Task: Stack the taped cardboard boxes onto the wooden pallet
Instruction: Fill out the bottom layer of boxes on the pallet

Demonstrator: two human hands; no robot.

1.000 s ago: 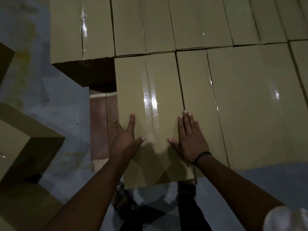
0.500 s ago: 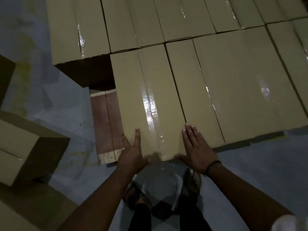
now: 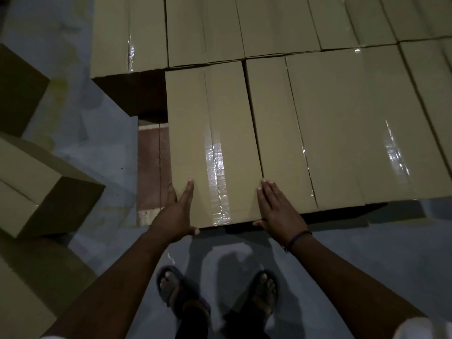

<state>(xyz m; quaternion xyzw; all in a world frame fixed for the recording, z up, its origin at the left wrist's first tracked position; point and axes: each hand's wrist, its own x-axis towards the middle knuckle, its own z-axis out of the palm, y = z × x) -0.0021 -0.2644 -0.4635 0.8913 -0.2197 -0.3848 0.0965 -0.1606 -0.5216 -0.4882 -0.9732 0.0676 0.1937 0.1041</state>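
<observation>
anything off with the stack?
No damage visible. Left of the box under left hand and right hand, bare pallet shows: one slot unfilled. Loose boxes on the floor lie at odd angles.

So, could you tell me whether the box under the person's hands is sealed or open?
Sealed. The box has both top flaps lying flat, with glossy tape running along their seam.

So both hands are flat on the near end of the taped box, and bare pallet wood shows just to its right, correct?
Not quite. In the head view the bare pallet wood shows to the left of the taped box, not the right; a neighbouring box sits against its right side. The left hand and right hand do lie flat on its near end.
</observation>
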